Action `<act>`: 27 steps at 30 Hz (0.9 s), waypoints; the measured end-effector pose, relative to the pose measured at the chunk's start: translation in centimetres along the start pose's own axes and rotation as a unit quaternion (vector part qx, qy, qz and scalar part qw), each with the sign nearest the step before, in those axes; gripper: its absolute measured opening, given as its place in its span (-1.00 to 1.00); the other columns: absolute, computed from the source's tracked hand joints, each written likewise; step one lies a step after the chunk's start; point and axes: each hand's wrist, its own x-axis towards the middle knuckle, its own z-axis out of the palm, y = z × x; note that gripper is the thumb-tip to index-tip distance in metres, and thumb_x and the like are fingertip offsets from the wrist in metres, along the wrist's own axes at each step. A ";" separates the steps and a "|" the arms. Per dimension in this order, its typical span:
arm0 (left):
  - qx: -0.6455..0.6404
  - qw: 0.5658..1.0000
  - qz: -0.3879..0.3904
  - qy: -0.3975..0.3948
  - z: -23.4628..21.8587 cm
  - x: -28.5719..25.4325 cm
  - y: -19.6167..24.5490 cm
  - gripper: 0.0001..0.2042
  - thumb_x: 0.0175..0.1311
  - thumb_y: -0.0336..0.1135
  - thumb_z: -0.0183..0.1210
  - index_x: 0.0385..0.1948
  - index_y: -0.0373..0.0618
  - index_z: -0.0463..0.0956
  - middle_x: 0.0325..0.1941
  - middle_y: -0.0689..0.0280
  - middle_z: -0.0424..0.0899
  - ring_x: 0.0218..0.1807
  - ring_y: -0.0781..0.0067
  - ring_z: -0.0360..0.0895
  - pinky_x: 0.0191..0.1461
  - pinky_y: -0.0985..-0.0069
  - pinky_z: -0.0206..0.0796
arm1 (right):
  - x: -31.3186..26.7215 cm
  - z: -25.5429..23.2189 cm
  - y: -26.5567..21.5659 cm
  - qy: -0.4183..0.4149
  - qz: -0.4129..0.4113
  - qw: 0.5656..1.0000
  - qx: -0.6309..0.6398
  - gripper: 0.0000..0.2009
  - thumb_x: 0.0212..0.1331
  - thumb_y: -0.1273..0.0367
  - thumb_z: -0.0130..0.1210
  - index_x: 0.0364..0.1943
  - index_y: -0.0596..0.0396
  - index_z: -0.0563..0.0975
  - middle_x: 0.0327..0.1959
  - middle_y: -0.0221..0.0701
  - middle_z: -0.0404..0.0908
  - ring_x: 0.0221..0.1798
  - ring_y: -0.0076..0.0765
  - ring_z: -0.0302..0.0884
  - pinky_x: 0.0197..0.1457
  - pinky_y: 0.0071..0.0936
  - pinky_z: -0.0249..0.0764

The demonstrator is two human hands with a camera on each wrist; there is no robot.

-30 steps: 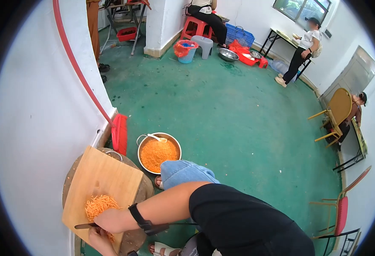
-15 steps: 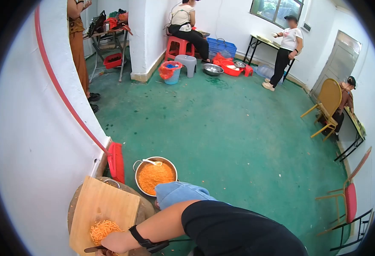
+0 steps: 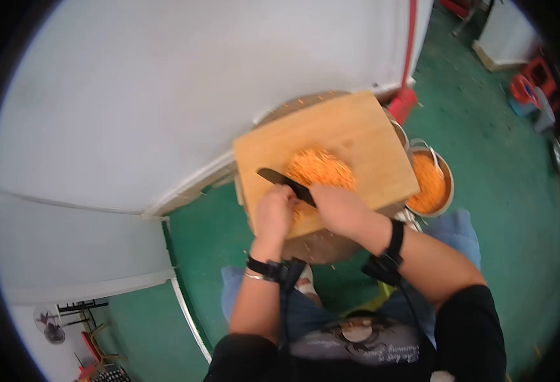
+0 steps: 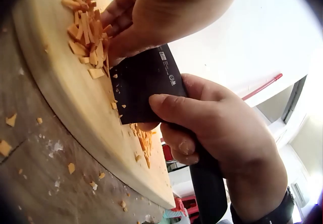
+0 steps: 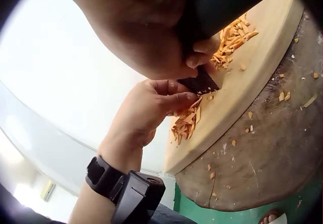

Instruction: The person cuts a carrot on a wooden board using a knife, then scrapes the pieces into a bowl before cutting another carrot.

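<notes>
My right hand (image 4: 212,118) grips a black kitchen knife (image 4: 146,82) by its dark handle, thumb on the side of the broad blade. The blade's edge comes down at the wooden cutting board (image 3: 363,127). Close on the other side of the blade, my left hand (image 5: 141,108) bends its fingers and thumb around a bunch of orange carrot strips (image 5: 186,124), fingertips right at the blade. A larger heap of carrot strips (image 3: 321,169) lies on the board on the blade's far side. Small cut bits cling to the blade.
Under the board stands a round wooden block (image 5: 252,148) with scattered orange bits. To the right, a metal pot (image 3: 448,191) holds finely chopped orange pieces and a white spoon (image 3: 435,156). A white wall (image 3: 165,83) and a red dustpan (image 3: 402,105) are close behind.
The head view has swung down and left, so the board now sits mid-frame with both hands visible. The right hand keeps its grip on the knife among the carrot strips.
</notes>
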 end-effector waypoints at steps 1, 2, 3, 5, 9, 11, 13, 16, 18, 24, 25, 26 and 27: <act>0.011 1.000 0.002 0.015 -0.2 0.5 0.2 -0.95 -0.05 -0.44 0.18 -0.54 -0.18 0.55 -0.43 0.11 0.57 -0.31 0.02 0.53 -0.25 0.27 0.35 | 0.4 -0.4 0.2 0.009 -0.017 1.000 0.001 -0.90 0.08 0.48 -0.13 -0.36 0.19 0.40 -0.51 -0.09 0.54 -0.40 0.02 0.56 -0.37 -0.14 0.47; -0.008 1.000 -0.012 0.010 -0.4 0.1 0.5 -0.94 -0.07 -0.44 0.20 -0.54 -0.19 0.54 -0.44 0.11 0.57 -0.32 0.04 0.53 -0.25 0.28 0.35 | 0.1 -0.6 0.1 -0.010 -0.003 1.000 -0.023 -0.91 0.07 0.49 -0.13 -0.36 0.20 0.40 -0.50 -0.08 0.54 -0.38 0.02 0.57 -0.35 -0.15 0.47; -0.033 0.999 -0.023 -0.001 -0.2 -0.2 0.7 -0.92 -0.09 -0.45 0.23 -0.55 -0.20 0.54 -0.45 0.11 0.57 -0.33 0.06 0.53 -0.26 0.29 0.35 | -0.3 -0.8 0.2 -0.032 0.017 0.998 -0.049 -0.91 0.06 0.50 -0.13 -0.36 0.21 0.39 -0.49 -0.07 0.55 -0.37 0.02 0.58 -0.33 -0.16 0.48; -0.037 0.999 -0.023 -0.001 -0.1 -0.2 0.6 -0.91 -0.10 -0.45 0.24 -0.55 -0.21 0.54 -0.45 0.11 0.57 -0.34 0.08 0.54 -0.26 0.30 0.35 | -0.6 -2.1 -0.4 -0.040 0.021 0.998 -0.046 -0.91 0.05 0.51 -0.12 -0.37 0.22 0.39 -0.50 -0.06 0.55 -0.36 0.02 0.58 -0.32 -0.16 0.48; -0.035 0.999 -0.032 -0.008 -0.1 -0.1 0.6 -0.89 -0.11 -0.44 0.27 -0.55 -0.22 0.53 -0.50 0.11 0.56 -0.39 0.11 0.54 -0.30 0.32 0.34 | -0.5 -1.8 -0.2 -0.053 0.028 0.998 -0.022 -0.90 0.02 0.53 -0.09 -0.36 0.23 0.39 -0.53 -0.05 0.54 -0.38 0.02 0.57 -0.34 -0.17 0.48; -0.017 1.000 -0.026 -0.002 0.1 0.0 0.5 -0.88 -0.12 -0.43 0.28 -0.57 -0.22 0.53 -0.53 0.11 0.57 -0.43 0.11 0.54 -0.34 0.32 0.34 | -0.4 -1.1 0.4 -0.043 0.018 0.999 -0.017 -0.90 0.01 0.52 -0.09 -0.37 0.23 0.39 -0.54 -0.06 0.54 -0.40 0.01 0.57 -0.35 -0.17 0.48; -0.006 1.000 -0.025 -0.009 0.1 0.0 0.7 -0.89 -0.12 -0.43 0.28 -0.57 -0.22 0.53 -0.53 0.11 0.57 -0.43 0.11 0.54 -0.35 0.32 0.34 | -0.8 -0.5 0.2 -0.035 0.005 0.999 -0.011 -0.90 0.01 0.52 -0.08 -0.37 0.23 0.39 -0.55 -0.06 0.54 -0.42 0.01 0.57 -0.37 -0.18 0.47; 0.011 1.000 -0.018 -0.008 0.0 0.2 0.6 -0.90 -0.11 -0.44 0.27 -0.58 -0.22 0.54 -0.53 0.11 0.57 -0.42 0.10 0.55 -0.35 0.33 0.34 | -0.5 -0.7 -0.3 -0.021 0.002 0.999 -0.041 -0.91 0.00 0.50 -0.08 -0.39 0.21 0.39 -0.57 -0.12 0.53 -0.45 -0.05 0.57 -0.40 -0.23 0.48; 0.005 1.000 -0.018 -0.011 0.0 0.0 0.5 -0.91 -0.11 -0.45 0.26 -0.57 -0.23 0.55 -0.52 0.10 0.57 -0.42 0.08 0.54 -0.34 0.33 0.35 | -0.6 -0.2 -0.4 0.017 -0.013 0.998 -0.064 -0.93 0.01 0.50 -0.08 -0.40 0.19 0.38 -0.59 -0.17 0.52 -0.47 -0.11 0.57 -0.42 -0.29 0.48; -0.021 1.000 -0.014 -0.012 -0.5 -0.2 0.6 -0.90 -0.10 -0.47 0.25 -0.55 -0.27 0.52 -0.49 0.08 0.56 -0.40 0.06 0.53 -0.32 0.33 0.33 | -0.4 -0.7 -0.3 0.006 0.006 0.995 -0.099 -0.93 0.01 0.50 -0.08 -0.40 0.19 0.38 -0.59 -0.18 0.52 -0.45 -0.13 0.58 -0.41 -0.31 0.49; -0.023 1.000 -0.017 -0.013 -0.6 -0.2 0.6 -0.90 -0.10 -0.47 0.25 -0.55 -0.27 0.52 -0.49 0.08 0.56 -0.40 0.06 0.53 -0.32 0.33 0.33 | -0.4 -0.9 -0.3 0.003 0.006 0.995 -0.100 -0.93 0.01 0.50 -0.08 -0.40 0.19 0.38 -0.59 -0.18 0.52 -0.45 -0.13 0.58 -0.41 -0.31 0.49; -0.023 1.000 -0.012 -0.009 -0.5 -0.2 0.6 -0.89 -0.10 -0.47 0.25 -0.55 -0.27 0.52 -0.49 0.08 0.55 -0.39 0.05 0.52 -0.32 0.32 0.33 | -0.4 -1.1 -0.2 -0.010 0.006 0.998 -0.065 -0.91 0.04 0.49 -0.07 -0.37 0.21 0.37 -0.57 -0.12 0.52 -0.44 -0.05 0.57 -0.39 -0.23 0.48; -0.024 1.000 -0.009 -0.005 -0.5 -0.3 0.5 -0.89 -0.10 -0.47 0.25 -0.55 -0.27 0.51 -0.49 0.08 0.55 -0.39 0.05 0.52 -0.31 0.31 0.33 | -0.3 -1.3 -0.3 -0.024 0.006 0.999 -0.030 -0.89 0.06 0.48 -0.06 -0.34 0.23 0.35 -0.55 -0.06 0.53 -0.44 0.03 0.56 -0.38 -0.16 0.47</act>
